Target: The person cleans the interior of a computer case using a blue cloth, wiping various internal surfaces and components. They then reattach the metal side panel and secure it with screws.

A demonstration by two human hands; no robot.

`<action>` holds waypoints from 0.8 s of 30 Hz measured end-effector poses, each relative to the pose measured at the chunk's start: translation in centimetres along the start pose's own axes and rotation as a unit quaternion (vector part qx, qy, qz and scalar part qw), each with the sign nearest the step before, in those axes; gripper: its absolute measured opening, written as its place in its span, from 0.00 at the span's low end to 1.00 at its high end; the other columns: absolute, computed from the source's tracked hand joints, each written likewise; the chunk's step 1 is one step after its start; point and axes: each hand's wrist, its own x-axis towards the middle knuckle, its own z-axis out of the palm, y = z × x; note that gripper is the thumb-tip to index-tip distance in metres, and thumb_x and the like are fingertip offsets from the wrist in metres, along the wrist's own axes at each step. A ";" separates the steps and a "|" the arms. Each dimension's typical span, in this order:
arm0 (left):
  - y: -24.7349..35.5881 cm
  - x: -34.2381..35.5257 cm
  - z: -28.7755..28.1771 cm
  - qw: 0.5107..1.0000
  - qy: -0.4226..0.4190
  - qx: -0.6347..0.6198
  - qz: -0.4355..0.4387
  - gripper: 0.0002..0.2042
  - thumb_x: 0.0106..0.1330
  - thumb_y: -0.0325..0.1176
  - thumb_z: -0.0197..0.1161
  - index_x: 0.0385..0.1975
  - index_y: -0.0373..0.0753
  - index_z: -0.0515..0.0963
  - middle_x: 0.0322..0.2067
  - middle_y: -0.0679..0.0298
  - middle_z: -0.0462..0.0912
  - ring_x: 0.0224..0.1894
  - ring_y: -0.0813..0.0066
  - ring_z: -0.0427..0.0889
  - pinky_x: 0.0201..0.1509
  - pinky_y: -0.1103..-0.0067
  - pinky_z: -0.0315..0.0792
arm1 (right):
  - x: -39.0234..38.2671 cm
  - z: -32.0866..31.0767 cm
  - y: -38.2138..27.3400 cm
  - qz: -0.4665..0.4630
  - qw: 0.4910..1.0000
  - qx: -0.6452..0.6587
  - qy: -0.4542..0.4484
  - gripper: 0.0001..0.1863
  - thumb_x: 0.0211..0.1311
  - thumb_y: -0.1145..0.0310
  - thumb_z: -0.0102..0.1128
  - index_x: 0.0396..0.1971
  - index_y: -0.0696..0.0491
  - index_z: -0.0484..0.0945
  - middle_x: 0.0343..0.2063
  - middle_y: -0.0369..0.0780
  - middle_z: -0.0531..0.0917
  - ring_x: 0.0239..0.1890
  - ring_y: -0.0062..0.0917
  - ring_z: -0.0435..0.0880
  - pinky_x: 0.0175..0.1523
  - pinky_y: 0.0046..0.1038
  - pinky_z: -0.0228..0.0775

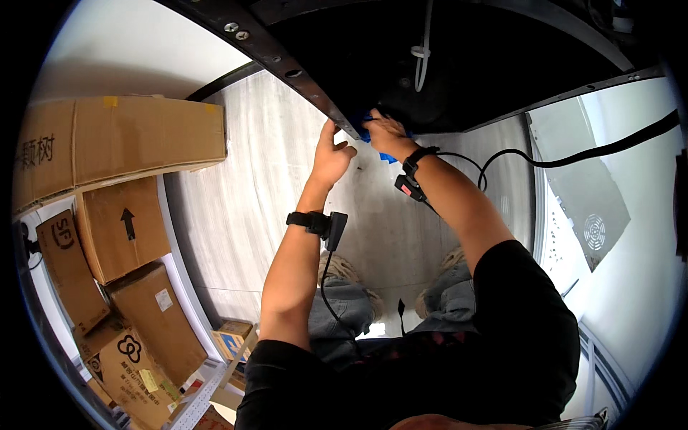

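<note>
Blue cloth (388,158) is bunched in the right grip (387,132), fingers closed on it — beside a dark rail (308,84). Just left, the left grip (332,159) touches the rail — whether clasping, I cannot tell.

Pale wood-grain flooring (222,233) stretches below brightly lit white walls (129,36).

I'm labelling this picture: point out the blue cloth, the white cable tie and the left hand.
Blue cloth (388,158), head view: lower corner.
White cable tie (421,51), head view: locking head.
Left hand (332,159), head view: its back.
</note>
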 end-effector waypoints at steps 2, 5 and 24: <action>-0.4 0.2 -0.2 1.000 -0.009 -0.012 0.004 0.37 0.51 0.15 0.57 0.66 0.42 0.62 0.61 0.61 0.68 0.66 0.63 0.65 0.60 0.66 0.71 | -0.1 -0.1 -0.2 -0.003 0.999 -0.025 0.021 0.20 0.60 0.73 0.51 0.49 0.43 0.82 0.56 0.45 0.72 0.54 0.45 0.76 0.53 0.43 0.73; -1.4 0.2 -0.1 1.000 0.019 -0.015 -0.012 0.37 0.51 0.18 0.59 0.67 0.38 0.59 0.61 0.57 0.68 0.62 0.63 0.69 0.57 0.67 0.71 | -1.5 0.2 -0.1 -0.009 0.995 -0.074 0.073 0.20 0.61 0.71 0.51 0.52 0.41 0.81 0.53 0.44 0.72 0.50 0.45 0.76 0.51 0.44 0.75; -0.8 -0.2 4.6 0.761 -0.082 0.643 0.044 0.31 0.55 0.31 0.61 0.62 0.40 0.67 0.67 0.62 0.63 0.53 0.52 0.76 0.53 0.66 0.75 | -6.5 1.4 7.5 0.248 0.943 -0.186 0.117 0.27 0.61 0.68 0.54 0.62 0.36 0.70 0.53 0.41 0.68 0.47 0.40 0.74 0.42 0.40 0.75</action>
